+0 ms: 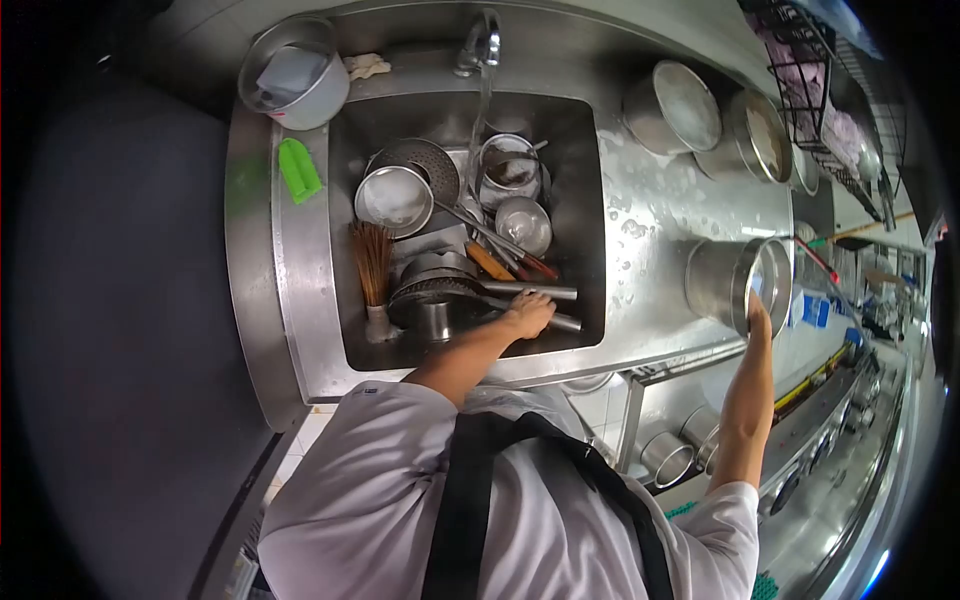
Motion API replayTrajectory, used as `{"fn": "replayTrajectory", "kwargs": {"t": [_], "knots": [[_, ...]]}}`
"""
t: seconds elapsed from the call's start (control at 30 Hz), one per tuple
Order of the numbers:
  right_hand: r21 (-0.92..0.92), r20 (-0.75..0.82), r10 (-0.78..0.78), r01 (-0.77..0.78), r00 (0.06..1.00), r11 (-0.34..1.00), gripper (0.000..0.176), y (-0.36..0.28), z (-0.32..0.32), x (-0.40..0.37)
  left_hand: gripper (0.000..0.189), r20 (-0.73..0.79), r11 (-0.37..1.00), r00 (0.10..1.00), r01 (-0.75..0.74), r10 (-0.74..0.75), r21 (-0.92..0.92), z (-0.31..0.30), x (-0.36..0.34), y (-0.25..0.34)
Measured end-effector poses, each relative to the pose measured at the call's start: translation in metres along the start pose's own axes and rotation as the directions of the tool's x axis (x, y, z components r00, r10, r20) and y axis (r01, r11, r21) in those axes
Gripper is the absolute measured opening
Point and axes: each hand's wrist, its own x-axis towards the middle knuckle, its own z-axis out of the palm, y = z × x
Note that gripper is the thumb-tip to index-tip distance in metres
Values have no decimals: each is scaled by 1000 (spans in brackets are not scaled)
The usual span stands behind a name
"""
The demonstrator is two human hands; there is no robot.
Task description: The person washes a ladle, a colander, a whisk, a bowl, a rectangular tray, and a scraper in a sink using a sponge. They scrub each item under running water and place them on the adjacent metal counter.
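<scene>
In the sink (pixel 597 240), my left hand (pixel 531 313) is closed around a tubular metal handle at the front. That handle belongs to a perforated skimmer (pixel 435 288), and a second handle lies just beside it. Over on the right counter, a large steel pot (pixel 708 280) lies on its side with its mouth to the right. My right hand (pixel 757 306) grips the pot's rim, its fingers partly hidden inside. Water runs from the faucet (pixel 487 40) onto bowls and pots. A bamboo whisk brush (pixel 373 265) stands at the sink's left side.
A white bucket (pixel 310 105) and a green scoop-like piece (pixel 298 170) sit left of the sink. Several steel pots (pixel 672 108) line the back right counter. A black wire basket (pixel 800 80) hangs nearby. More pots (pixel 667 458) stand below the counter.
</scene>
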Motion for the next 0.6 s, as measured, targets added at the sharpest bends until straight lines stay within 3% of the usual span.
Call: {"fn": "replayTrajectory", "kwargs": {"t": [0.1,0.17,0.23,0.3,0.33,0.37,0.43,0.5,0.6], "knots": [[256,29,-157,145,987,956,63,7,-12,-8,25,270,931,937,286,-221,-229,-15,-8,-8],[539,26,-299,239,954,808,63,16,-18,-25,19,87,941,983,181,-163,-286,-51,-29,2],[780,-24,-410,274,912,562,72,-2,-26,-59,22,-75,908,985,112,-156,-404,-104,-52,5],[888,-7,-559,262,829,377,86,-6,-45,-87,27,-223,833,939,105,-264,-543,-152,-77,10],[897,-154,-577,358,802,258,88,-9,-47,-96,26,-480,856,826,5,-295,-517,-168,-85,11],[896,-259,-626,425,736,128,90,-16,-46,-106,27,-701,883,647,-90,-300,-460,-185,-90,12],[863,-374,-668,504,643,3,89,-36,-40,-129,35,-632,723,460,32,-624,-690,-238,-104,13],[887,-320,-736,461,596,-13,89,-70,-20,-147,39,-653,661,215,-41,-726,-749,-290,-102,14],[954,-149,-812,297,564,32,93,-122,24,-147,37,-694,702,-139,-254,-707,-665,-311,-64,-40]]}}
